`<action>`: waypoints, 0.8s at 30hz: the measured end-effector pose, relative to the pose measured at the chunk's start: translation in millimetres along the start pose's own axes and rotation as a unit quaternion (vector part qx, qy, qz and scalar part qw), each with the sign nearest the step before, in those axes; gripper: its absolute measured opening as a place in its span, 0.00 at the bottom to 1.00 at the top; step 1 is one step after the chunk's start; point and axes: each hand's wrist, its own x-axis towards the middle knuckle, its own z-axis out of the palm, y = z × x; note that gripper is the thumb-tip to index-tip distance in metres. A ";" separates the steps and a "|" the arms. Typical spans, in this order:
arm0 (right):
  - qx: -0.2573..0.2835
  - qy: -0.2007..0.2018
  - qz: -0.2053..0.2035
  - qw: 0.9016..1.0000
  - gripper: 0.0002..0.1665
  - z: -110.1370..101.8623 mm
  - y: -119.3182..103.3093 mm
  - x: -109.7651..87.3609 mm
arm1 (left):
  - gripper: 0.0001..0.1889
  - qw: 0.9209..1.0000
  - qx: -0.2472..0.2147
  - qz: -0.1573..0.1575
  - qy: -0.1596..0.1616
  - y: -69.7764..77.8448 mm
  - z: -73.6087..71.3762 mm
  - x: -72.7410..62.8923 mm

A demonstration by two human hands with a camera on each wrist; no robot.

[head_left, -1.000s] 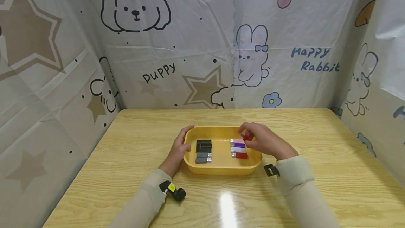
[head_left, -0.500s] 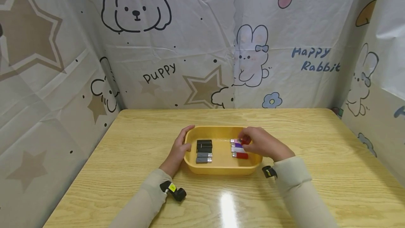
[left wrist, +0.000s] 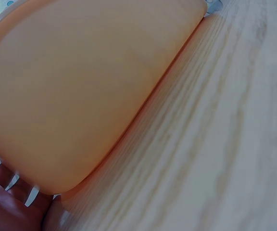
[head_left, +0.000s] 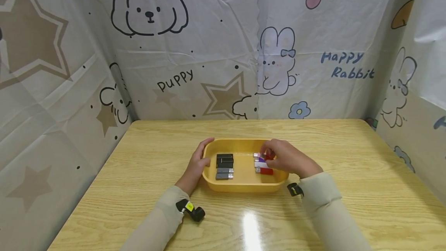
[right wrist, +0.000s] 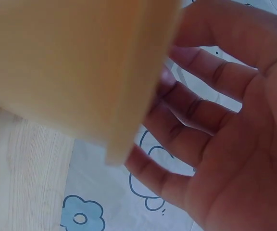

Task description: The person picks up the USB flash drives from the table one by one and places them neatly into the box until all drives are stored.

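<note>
A yellow plastic tray [head_left: 244, 187] stands on the table with two rows of USB sticks inside. My left hand [head_left: 192, 167] grips its left end, thumb over the rim. Over the right row, my right hand [head_left: 289, 159] pinches a red USB stick [head_left: 268, 157], partly covered by the fingers. Beneath and beside it lie a pink stick [head_left: 256, 155], a purple stick [head_left: 261, 160], a white stick [head_left: 260, 164] and another red stick [head_left: 265, 171]. The left row has black sticks [head_left: 224, 160] and grey sticks [head_left: 223, 176]. In the right wrist view, the tray wall hides the fingertips.
The wooden table [head_left: 146, 154] extends around the tray on every side. A patterned cloth [head_left: 209, 49] hangs behind the table and along both sides. Each sleeve carries a small black wrist camera [head_left: 191, 210].
My right hand has come slightly left and down with the red USB stick, now lower over the pink and purple ones. My left hand and the tray stay put.
</note>
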 end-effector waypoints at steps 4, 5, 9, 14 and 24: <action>-0.007 0.002 0.002 1.000 0.14 -0.9 -1.4 -0.6 | 0.42 1.000 0.000 -0.001 0.000 0.0 -0.3 0.0; -0.009 0.002 0.001 1.000 0.14 -1.1 -1.5 -0.8 | 0.42 1.000 0.002 -0.001 -0.001 0.3 -0.3 0.0; -0.011 0.001 0.003 1.000 0.14 0.2 -1.2 -0.4 | 0.41 1.000 0.003 -0.004 -0.002 -0.1 -0.4 0.2; -0.010 -0.002 0.004 1.000 0.13 2.4 0.2 -0.2 | 0.42 1.000 0.000 0.006 0.011 -19.8 -4.0 8.1; 0.003 -0.019 0.017 1.000 0.13 7.4 4.5 0.2 | 0.41 1.000 0.008 -0.003 0.002 -0.4 -0.5 -0.2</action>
